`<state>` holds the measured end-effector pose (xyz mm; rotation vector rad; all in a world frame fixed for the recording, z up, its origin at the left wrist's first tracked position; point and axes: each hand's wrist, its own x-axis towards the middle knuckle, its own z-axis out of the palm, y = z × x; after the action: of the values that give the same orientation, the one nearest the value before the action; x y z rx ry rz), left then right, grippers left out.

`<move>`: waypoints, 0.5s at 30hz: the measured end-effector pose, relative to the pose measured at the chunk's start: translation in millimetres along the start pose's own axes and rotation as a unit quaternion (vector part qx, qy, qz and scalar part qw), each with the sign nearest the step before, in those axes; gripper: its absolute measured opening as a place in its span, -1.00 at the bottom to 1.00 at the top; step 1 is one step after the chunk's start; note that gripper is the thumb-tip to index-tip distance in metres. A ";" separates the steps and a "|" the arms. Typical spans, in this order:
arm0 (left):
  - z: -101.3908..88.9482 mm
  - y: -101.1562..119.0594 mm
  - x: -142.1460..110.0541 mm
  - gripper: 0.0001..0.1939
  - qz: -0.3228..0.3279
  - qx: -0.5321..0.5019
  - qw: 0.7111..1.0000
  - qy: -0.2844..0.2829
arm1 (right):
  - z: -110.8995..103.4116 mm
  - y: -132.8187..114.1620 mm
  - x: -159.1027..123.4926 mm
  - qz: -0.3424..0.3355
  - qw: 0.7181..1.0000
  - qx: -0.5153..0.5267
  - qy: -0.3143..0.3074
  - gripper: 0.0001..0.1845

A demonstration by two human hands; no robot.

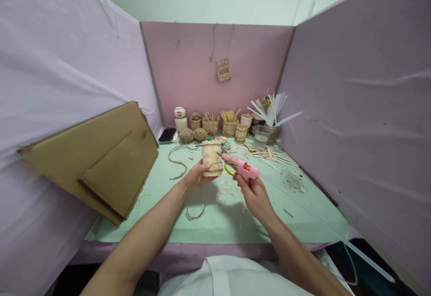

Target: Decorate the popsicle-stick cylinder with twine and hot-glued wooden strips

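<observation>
My left hand (197,176) grips a small pale wooden-stick cup (211,154), held upright above the table with rope bands near its top and bottom. In my right hand (254,193) is a pink hot glue gun (240,165), its nozzle pointing left at the cup's right side. Whether the nozzle touches the cup I cannot tell. A long clear glue stick (323,219) trails from the gun's back towards the lower right. A yellow-handled tool (229,169) lies behind the gun, partly hidden.
Flattened cardboard (111,161) leans at the left. Along the back stand a white jar (181,119), baskets of sticks (210,124), twine balls (186,135), a phone (167,134) and a pot of white glue sticks (272,110). Loose wood strips (266,152) and twine (183,166) lie on the green tabletop (215,231).
</observation>
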<state>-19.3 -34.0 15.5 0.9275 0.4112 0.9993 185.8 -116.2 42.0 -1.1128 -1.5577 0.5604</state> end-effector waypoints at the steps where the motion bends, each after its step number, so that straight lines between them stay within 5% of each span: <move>1: 0.1 0.1 0.1 -0.41 0.002 0.001 1.000 -0.002 | 0.1 0.9 -0.1 0.003 1.000 0.001 -0.003 -0.57; 15: -3.0 -1.2 1.3 -0.40 -0.007 -0.005 1.000 0.006 | 3.1 6.6 0.0 0.010 1.000 0.004 -0.006 -0.58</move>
<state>-20.0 -31.8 12.9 0.9084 0.4223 0.9938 185.3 -112.6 35.7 -1.1211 -1.5547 0.5872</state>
